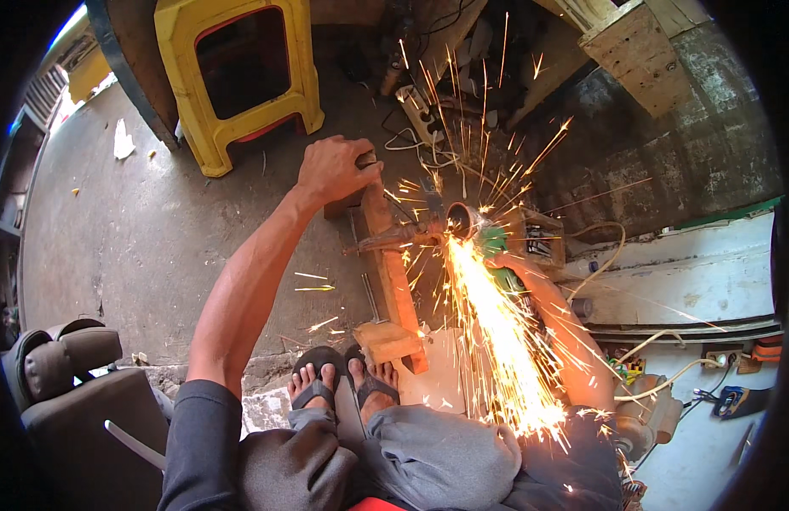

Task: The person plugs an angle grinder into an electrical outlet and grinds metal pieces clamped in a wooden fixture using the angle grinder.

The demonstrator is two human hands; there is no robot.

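Note:
My left hand [333, 169] presses down on the far end of a long wooden beam [393, 271] that lies on the concrete floor and runs back to my sandalled feet. A rusty metal piece [386, 240] lies across the beam. My right hand [507, 262], partly hidden behind sparks, grips a green angle grinder [488, 240]; its disc [459, 220] touches the metal piece. A dense stream of bright sparks [496, 341] shoots back toward my right leg, and thinner sparks fly upward.
A yellow plastic stool [241, 77] stands at the upper left. A power strip and cables [420, 115] lie beyond the beam. A wooden crate [641, 51] is upper right. A grey padded seat [62, 383] is lower left. Cords and tools lie at the right [709, 375].

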